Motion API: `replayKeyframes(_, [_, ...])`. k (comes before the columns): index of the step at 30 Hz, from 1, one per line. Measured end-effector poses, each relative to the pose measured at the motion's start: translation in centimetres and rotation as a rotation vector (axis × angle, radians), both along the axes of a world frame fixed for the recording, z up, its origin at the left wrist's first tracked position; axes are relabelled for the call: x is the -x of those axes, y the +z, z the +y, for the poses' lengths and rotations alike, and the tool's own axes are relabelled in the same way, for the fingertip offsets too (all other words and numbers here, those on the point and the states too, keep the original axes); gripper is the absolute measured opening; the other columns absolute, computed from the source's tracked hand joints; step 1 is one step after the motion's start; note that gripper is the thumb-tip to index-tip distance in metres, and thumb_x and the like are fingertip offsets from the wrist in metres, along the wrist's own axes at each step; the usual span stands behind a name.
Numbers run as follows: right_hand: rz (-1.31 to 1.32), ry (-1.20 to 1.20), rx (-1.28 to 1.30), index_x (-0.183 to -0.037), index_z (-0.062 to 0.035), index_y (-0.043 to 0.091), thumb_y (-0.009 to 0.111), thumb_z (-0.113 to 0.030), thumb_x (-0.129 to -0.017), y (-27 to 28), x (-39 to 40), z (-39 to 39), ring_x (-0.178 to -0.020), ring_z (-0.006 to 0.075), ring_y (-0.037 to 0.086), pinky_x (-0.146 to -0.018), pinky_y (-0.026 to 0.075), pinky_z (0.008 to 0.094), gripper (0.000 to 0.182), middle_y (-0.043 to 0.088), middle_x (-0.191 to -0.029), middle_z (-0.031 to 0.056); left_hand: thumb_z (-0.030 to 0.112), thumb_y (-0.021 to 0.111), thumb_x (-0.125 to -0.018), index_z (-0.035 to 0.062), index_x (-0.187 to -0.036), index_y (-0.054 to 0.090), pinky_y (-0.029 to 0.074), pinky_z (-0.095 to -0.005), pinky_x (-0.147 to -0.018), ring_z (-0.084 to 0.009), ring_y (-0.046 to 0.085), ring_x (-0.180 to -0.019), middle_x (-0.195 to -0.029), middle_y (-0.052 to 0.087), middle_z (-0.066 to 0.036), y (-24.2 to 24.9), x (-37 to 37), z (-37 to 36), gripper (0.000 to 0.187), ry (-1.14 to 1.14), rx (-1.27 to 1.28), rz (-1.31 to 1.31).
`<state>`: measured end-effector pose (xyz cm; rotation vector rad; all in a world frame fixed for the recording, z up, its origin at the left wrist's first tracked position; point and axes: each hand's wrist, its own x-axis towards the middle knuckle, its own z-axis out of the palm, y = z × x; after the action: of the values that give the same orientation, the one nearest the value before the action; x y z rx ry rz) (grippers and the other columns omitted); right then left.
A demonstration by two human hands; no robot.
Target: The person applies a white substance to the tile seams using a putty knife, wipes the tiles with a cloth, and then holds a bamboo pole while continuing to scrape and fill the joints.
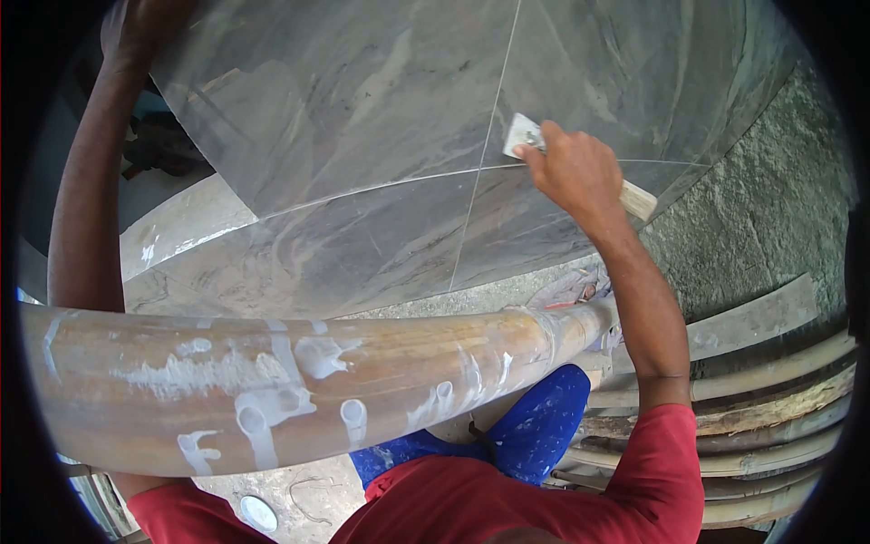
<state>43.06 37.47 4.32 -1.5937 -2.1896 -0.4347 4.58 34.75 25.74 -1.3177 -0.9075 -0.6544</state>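
Note:
My right hand (580,168) is closed around a putty knife (640,201), its pale wooden handle sticking out behind the palm. The knife's white-smeared blade (524,134) lies at the grey marbled tiles (381,118), just right of a pale joint line (494,100) and above the crossing joint. At the top left, my left hand (136,32) reaches up near the left edge of the tiles. Its fingers are dark and cut off by the view's rim, so what they touch is hidden.
A thick bamboo pole (299,381) with white splashes crosses in front of my body. More poles (770,408) and a board (761,317) lie at the right beside rough cement (761,199). A round white-filled container (258,514) sits below at the left.

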Motion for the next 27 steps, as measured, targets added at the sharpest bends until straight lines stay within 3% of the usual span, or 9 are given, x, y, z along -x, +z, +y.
replayKeyframes(2, [-0.035,0.078,-0.027,-0.084,-0.0047,0.062,0.069,-0.04,-0.092,-0.8,1.3,-0.7,-0.064,0.0392,0.069,-0.058,0.052,0.0513,0.037,0.066,-0.064,0.0183,0.042,0.05,-0.101,0.0105,-0.148,0.046,0.021,-0.0487,-0.123,-0.035,0.028,-0.151,-0.161,0.036,-0.015,0.0,0.2,0.4,0.057,-0.055,0.012,0.012])
replayKeyframes(14, [-0.049,-0.04,0.058,-0.089,-0.0045,0.066,0.068,-0.041,-0.092,0.4,1.0,-1.4,-0.069,0.0375,0.071,-0.062,0.055,0.0487,0.036,0.071,-0.071,0.0182,0.047,0.047,-0.102,0.0115,-0.149,0.045,0.02,-0.0489,-0.123,-0.0348,0.026,-0.151,-0.161,0.035,-0.014,0.2,0.5,0.5,0.059,-0.038,-0.011,0.024])
replayKeyframes(20, [-0.04,0.038,-0.004,-0.085,-0.0062,0.064,0.069,-0.045,-0.091,-0.7,1.8,-1.1,-0.064,0.0388,0.069,-0.056,0.053,0.0509,0.04,0.067,-0.065,0.0183,0.047,0.047,-0.102,0.0112,-0.149,0.046,0.02,-0.0493,-0.123,-0.0346,0.026,-0.151,-0.161,0.035,-0.014,0.1,0.4,0.7,0.059,-0.069,-0.027,0.02])
replayKeyframes(27, [-0.05,-0.042,-0.016,-0.085,-0.0064,0.064,0.07,-0.046,-0.091,-0.1,-0.2,-0.2,-0.063,0.0394,0.069,-0.056,0.052,0.0504,0.04,0.066,-0.064,0.0178,0.046,0.047,-0.102,0.0103,-0.148,0.047,0.021,-0.0489,-0.123,-0.0346,0.027,-0.151,-0.161,0.036,-0.014,-0.1,0.0,-0.1,0.058,-0.079,-0.002,0.04])
